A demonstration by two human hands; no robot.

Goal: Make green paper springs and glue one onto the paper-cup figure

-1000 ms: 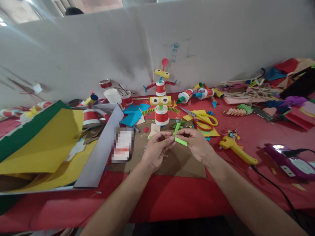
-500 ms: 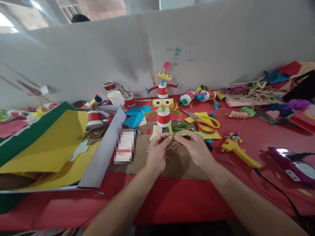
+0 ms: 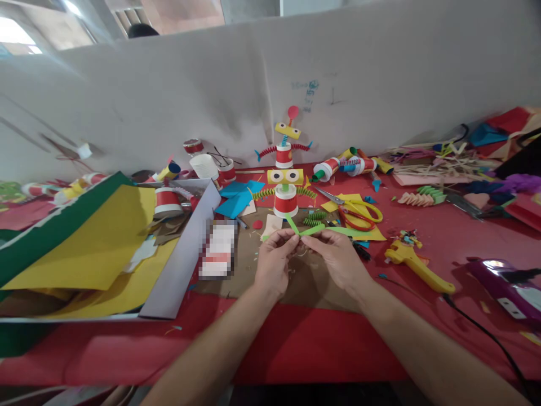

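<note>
My left hand (image 3: 274,256) and my right hand (image 3: 333,254) meet fingertip to fingertip over a brown board (image 3: 249,276). Both pinch green paper strips (image 3: 291,223), which cross between the fingertips; one strip slants up and away, another runs off to the right. Just beyond stands a red-and-white paper cup figure (image 3: 285,202) with a yellow eyed head (image 3: 285,177) and pleated green arms (image 3: 306,193). Near my right hand lies a folded green paper spring (image 3: 314,219). A cream paper piece (image 3: 273,226) is by my left fingers.
To the left is an open box (image 3: 181,265) with yellow sheets. On the right lie scissors (image 3: 359,217), a yellow glue gun (image 3: 418,268) with its cord, and a purple power strip (image 3: 502,287). A finished-looking cup figure (image 3: 284,155) stands by the grey wall (image 3: 190,84).
The green strips have shifted between my fingertips: the upright one leans further left and the right one lies longer and flatter. The view has turned slightly left.
</note>
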